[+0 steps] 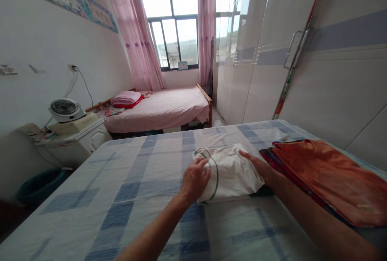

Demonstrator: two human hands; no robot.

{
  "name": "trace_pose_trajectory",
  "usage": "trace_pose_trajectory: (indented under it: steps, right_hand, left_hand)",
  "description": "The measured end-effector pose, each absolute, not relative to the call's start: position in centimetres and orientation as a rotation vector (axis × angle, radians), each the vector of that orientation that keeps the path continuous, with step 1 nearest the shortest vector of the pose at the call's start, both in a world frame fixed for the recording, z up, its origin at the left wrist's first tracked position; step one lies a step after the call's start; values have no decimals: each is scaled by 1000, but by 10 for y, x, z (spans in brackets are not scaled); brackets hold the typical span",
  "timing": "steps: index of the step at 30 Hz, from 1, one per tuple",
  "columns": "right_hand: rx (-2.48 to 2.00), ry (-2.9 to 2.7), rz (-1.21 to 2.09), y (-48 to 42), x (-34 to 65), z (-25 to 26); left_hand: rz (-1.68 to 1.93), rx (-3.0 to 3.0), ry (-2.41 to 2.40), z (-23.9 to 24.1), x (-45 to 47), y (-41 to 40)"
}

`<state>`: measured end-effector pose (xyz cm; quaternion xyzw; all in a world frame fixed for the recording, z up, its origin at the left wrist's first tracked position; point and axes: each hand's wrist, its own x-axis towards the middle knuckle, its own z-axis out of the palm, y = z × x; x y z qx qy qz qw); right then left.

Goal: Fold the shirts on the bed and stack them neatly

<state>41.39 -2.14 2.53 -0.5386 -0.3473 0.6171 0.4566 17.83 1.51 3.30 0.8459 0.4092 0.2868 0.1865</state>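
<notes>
A folded white garment (232, 172) with dark green trim lies on the checked bedsheet in front of me, a dark green part showing under its near right edge. On its left side rests my left hand (196, 178), fingers slightly bent over the cloth by the green line. My right hand (261, 168) lies along the garment's right edge with a finger stretched across the top. Some of its other fingers are hidden. Just right of that hand is a stack of folded clothes, an orange garment (332, 176) on top and red and dark cloth below.
The blue-and-white bedsheet (121, 212) spreads around the garment. A white wardrobe (256, 51) stands on the right. Ahead, a pink-covered bed (169, 109) sits below the window. To the left are a fan (66, 109) on a white cabinet (90, 136) and a dark bin (42, 186).
</notes>
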Motion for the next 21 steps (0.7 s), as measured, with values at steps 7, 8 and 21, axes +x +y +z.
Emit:
trace_pose_trajectory:
  steps: [7,8,21]
  right_hand:
    - [-1844,-1243,652,-13,435,11]
    - [-1944,-1303,451,-14,440,11]
    - [-1829,-2276,-121,13,376,2]
  left_hand:
    - [556,2802,958,-2,159,-7]
    - [543,2806,945,-4,160,-8]
    - [508,2706,1067,-9,145,7]
